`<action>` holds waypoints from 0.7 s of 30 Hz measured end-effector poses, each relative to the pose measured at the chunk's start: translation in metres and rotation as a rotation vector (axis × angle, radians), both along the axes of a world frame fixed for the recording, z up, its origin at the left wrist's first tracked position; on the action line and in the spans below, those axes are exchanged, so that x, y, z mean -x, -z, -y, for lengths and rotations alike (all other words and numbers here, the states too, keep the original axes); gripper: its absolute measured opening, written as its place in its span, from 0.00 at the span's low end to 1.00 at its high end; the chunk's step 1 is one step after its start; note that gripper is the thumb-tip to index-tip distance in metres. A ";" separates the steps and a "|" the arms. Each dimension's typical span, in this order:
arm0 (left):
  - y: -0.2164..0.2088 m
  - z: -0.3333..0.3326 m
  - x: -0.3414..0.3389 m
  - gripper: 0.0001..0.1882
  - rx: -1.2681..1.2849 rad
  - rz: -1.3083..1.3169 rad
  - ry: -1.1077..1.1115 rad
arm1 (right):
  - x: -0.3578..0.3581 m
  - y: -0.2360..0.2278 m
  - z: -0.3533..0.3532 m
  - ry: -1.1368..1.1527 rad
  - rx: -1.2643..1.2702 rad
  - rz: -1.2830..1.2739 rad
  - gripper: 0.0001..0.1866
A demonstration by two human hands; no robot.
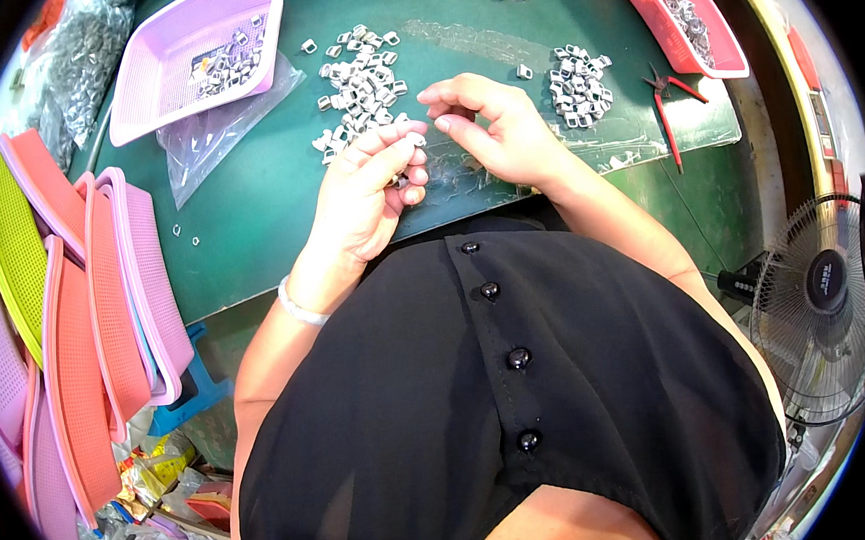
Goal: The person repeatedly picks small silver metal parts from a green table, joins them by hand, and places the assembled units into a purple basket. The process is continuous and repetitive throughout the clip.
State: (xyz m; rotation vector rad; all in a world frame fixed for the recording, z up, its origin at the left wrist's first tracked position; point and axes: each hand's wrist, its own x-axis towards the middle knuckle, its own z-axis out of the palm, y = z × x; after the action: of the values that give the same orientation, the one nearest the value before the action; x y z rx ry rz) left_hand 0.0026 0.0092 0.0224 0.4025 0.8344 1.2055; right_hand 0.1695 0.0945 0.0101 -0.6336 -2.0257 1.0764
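My left hand point(363, 190) is closed at the front of the green table, pinching a small silver metal buckle-like piece point(417, 140) between thumb and forefinger. Lower in its curled fingers, more such metal shows. Close beside it, my right hand point(503, 132) has its thumb and forefinger apart, the other fingers bent, and nothing visible in it. Just beyond my left hand lies a loose heap of the same square-holed pieces point(362, 81). A second heap point(580, 88) lies to the right of my right hand, with a single piece point(523, 71) near it.
A lilac basket point(144, 90) with some pieces stands far left on a clear plastic bag point(221, 134). A red basket point(726, 49) of metal parts and red-handled pliers point(663, 117) are at right. Stacked baskets point(156, 277) crowd the left; a fan point(815, 296) stands right.
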 end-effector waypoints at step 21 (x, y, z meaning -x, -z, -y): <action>0.012 0.012 0.015 0.10 0.102 -0.036 -0.094 | 0.027 0.010 -0.010 0.049 -0.372 0.384 0.08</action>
State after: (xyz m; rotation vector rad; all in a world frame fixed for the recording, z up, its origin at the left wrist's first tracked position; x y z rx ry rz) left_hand -0.0123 -0.0030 0.0104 0.3057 0.9506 1.2399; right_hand 0.1424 0.1042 0.0006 -0.7269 -2.4424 0.5511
